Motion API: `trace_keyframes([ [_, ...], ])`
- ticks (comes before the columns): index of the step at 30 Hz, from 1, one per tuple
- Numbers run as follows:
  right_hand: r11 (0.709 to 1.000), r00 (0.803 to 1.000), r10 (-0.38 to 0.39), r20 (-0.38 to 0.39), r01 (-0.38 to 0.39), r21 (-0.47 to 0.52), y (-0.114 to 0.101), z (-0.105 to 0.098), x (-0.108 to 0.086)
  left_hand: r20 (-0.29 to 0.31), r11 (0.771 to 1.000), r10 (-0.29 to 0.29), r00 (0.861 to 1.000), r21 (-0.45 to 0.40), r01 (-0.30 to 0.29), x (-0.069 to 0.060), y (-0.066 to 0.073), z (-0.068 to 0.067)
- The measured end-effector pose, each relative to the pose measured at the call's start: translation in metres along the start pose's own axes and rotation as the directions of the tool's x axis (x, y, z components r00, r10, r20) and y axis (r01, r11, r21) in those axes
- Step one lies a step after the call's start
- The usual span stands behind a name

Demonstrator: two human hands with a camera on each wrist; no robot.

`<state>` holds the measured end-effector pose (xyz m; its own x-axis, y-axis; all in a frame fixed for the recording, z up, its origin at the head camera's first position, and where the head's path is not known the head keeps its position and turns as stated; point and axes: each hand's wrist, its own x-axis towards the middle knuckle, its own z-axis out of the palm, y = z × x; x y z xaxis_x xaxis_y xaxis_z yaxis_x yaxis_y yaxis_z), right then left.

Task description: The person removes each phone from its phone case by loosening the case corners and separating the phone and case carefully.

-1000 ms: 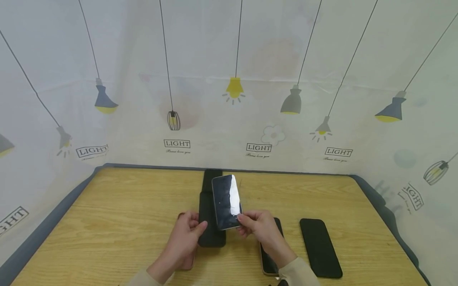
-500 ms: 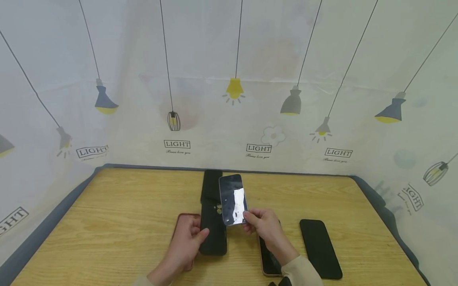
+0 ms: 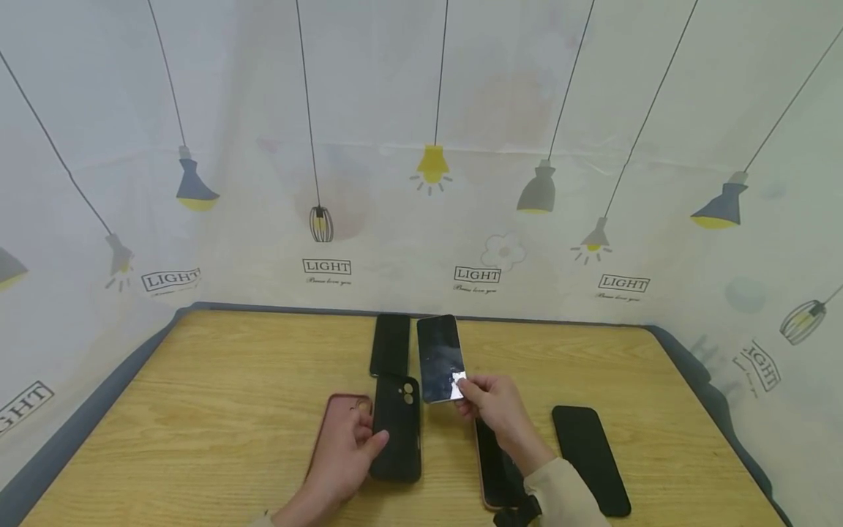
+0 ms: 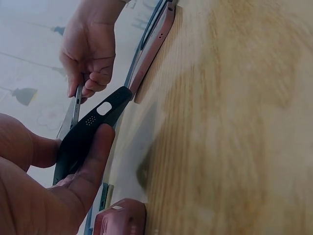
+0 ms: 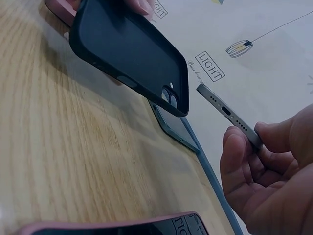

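Right hand [image 3: 503,417]: narrow pinch on the lower corner of a bare phone [image 3: 441,351], raised, screen toward the person. Handling, as I judge it: grip by the rim only, thumb off the glass, port end steady, no sudden twist.

Left hand [image 3: 345,450]: holding a black case [image 3: 397,432] along one side, tilted, hollow face up. Handling, likewise judged: spread fingers behind the back, light thumb, so the rim does not bow.

Positions: the bare phone reaches up and away from the right hand, on its left side; the black case lies just right of the left hand, apart from that phone.

Outward: pink case [image 3: 336,421], beneath and left of the left hand; dark phone [image 3: 391,344], beyond it; pink-rimmed phone [image 3: 494,461], under the right forearm; black phone [image 3: 591,461], right of the right hand; all on the wooden surface [image 3: 230,388].
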<state>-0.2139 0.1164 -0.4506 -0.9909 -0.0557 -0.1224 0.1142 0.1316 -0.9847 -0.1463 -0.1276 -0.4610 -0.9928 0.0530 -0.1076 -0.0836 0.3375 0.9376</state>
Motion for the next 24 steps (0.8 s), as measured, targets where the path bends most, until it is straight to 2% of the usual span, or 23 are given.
trace_keyframes([
  [4,1.0,1.0,0.014,-0.017,-0.013,0.006,0.001,0.0,0.005,-0.015,0.998,-0.012,1.0,0.06,0.013,-0.001,-0.001,0.0],
  [11,0.998,0.999,0.019,-0.043,-0.022,-0.057,0.001,-0.002,0.013,0.026,0.999,-0.037,0.999,0.028,0.036,-0.003,-0.002,-0.002],
  [19,0.994,0.998,0.06,-0.027,-0.062,-0.095,0.002,-0.004,0.028,0.03,0.999,-0.009,0.999,0.045,0.008,-0.007,-0.001,0.0],
  [24,0.989,0.997,0.074,-0.016,-0.076,-0.124,0.002,-0.003,0.035,0.039,0.999,-0.016,0.999,0.03,0.015,-0.007,-0.001,0.0],
])
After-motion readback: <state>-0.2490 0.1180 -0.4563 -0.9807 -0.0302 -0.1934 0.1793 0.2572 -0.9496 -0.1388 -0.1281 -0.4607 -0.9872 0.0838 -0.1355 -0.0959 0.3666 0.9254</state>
